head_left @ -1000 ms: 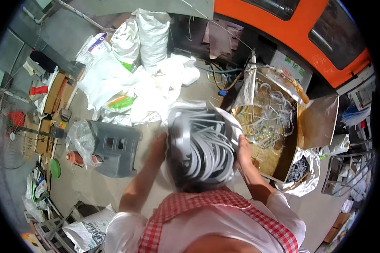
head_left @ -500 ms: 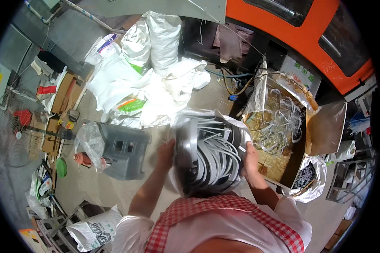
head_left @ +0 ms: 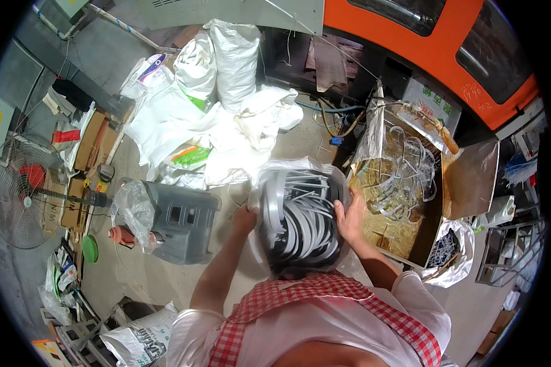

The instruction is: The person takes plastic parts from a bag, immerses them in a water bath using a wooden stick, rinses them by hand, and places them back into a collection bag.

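Observation:
In front of my body is a clear plastic bag [head_left: 257, 244] with its mouth spread wide. It holds many curved grey and white strips [head_left: 306, 226] and some black pieces. My left hand [head_left: 245, 219] is closed on the bag's left edge. On the opposite side, my right hand [head_left: 351, 219] holds the right rim, thumb toward the strips and fingers along the outside. Part of its grip is hidden by the bag. Right of the bag, an open box [head_left: 453, 189] contains tangled clear plastic scraps [head_left: 404, 177].
White sacks [head_left: 237, 64] stand and lie beyond the bag. A grey plastic container [head_left: 183, 214] is at left, near a fan [head_left: 27, 202]. An orange machine [head_left: 434, 55] fills the far right. A white sack of dark scraps [head_left: 465, 263] leans by the box.
My right hand has shifted left and up along the bag's rim, its thumb now over the opening. The bag has narrowed slightly. My left hand keeps its hold, a little lower.

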`<state>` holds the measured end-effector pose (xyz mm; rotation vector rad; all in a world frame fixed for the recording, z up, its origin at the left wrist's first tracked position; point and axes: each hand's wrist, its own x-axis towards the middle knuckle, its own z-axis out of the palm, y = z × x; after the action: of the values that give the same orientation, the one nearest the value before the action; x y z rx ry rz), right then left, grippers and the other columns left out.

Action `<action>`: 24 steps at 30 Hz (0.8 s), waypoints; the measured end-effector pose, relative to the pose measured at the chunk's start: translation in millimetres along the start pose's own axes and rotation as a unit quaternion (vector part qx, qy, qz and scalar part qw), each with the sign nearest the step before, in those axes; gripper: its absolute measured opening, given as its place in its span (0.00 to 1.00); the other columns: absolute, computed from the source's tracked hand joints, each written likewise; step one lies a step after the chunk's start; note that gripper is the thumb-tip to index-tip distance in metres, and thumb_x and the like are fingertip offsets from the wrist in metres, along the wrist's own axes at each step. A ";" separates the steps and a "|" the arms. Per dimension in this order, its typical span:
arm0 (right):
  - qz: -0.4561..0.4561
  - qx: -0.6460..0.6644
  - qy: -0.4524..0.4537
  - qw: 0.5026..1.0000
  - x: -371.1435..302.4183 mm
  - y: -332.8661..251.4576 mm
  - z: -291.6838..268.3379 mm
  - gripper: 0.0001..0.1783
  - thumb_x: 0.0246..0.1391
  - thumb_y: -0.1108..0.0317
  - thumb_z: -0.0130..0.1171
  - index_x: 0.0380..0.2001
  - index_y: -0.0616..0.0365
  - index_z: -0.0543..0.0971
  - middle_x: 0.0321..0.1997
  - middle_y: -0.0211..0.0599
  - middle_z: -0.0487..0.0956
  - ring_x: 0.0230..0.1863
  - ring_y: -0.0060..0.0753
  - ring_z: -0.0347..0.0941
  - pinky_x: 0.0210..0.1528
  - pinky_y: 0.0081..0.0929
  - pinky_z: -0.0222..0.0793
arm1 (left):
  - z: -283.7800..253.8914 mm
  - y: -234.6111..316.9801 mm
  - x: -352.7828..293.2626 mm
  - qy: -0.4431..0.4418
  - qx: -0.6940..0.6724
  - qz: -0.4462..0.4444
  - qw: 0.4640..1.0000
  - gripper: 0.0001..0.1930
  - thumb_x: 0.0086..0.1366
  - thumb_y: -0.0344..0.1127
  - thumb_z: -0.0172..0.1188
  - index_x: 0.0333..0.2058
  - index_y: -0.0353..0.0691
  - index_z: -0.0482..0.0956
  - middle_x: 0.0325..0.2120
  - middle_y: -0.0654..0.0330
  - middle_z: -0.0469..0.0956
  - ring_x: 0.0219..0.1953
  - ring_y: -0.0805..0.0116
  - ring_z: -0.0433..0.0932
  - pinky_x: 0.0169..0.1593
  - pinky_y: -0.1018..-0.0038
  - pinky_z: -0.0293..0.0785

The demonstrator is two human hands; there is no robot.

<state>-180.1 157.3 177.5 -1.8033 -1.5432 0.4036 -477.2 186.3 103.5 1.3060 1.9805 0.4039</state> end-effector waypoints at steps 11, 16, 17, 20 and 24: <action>-0.201 -0.060 -0.147 0.967 -21.9 -30.6 43.9 0.27 0.44 0.53 0.53 0.48 0.53 0.68 0.55 0.42 0.63 0.59 0.45 0.52 0.58 0.45 0.42 | 2.8 -21.6 -13.9 -0.015 0.034 0.118 0.992 0.17 0.55 0.45 0.51 0.32 0.34 0.74 0.29 0.42 0.74 0.36 0.45 0.73 0.40 0.58 0.66; -0.271 -0.029 -0.089 0.958 1.1 -131.4 10.9 0.30 0.44 0.55 0.55 0.51 0.55 0.65 0.57 0.43 0.61 0.62 0.46 0.49 0.60 0.48 0.42 | -5.5 -33.7 -13.2 -0.066 -0.025 0.156 0.985 0.17 0.56 0.45 0.50 0.32 0.34 0.73 0.29 0.42 0.74 0.36 0.44 0.72 0.39 0.56 0.65; -0.302 -0.052 -0.122 0.944 -6.2 -130.1 31.8 0.32 0.45 0.53 0.54 0.52 0.55 0.64 0.58 0.42 0.60 0.63 0.47 0.48 0.60 0.49 0.41 | -5.5 -31.9 -12.5 -0.050 -0.018 0.158 0.986 0.17 0.55 0.44 0.51 0.31 0.33 0.74 0.28 0.43 0.74 0.35 0.45 0.73 0.38 0.58 0.66; -0.340 -0.131 -0.191 0.912 -23.6 -94.7 80.7 0.35 0.46 0.48 0.53 0.54 0.55 0.62 0.60 0.41 0.57 0.63 0.47 0.47 0.61 0.50 0.40 | -5.1 -14.1 -11.6 -0.012 0.001 0.175 0.984 0.16 0.54 0.43 0.53 0.29 0.32 0.74 0.25 0.46 0.75 0.32 0.49 0.74 0.36 0.61 0.66; -0.334 -0.126 -0.255 0.899 -22.5 -96.6 79.9 0.35 0.47 0.47 0.52 0.54 0.55 0.61 0.61 0.41 0.55 0.64 0.47 0.45 0.62 0.48 0.40 | 3.7 -39.7 0.3 0.009 0.027 0.138 0.990 0.15 0.53 0.41 0.54 0.25 0.31 0.72 0.21 0.47 0.74 0.27 0.54 0.73 0.33 0.62 0.65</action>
<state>-307.1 163.6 183.9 -1.2585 -2.5574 0.3595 -501.1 168.7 76.7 1.6240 1.8399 0.4959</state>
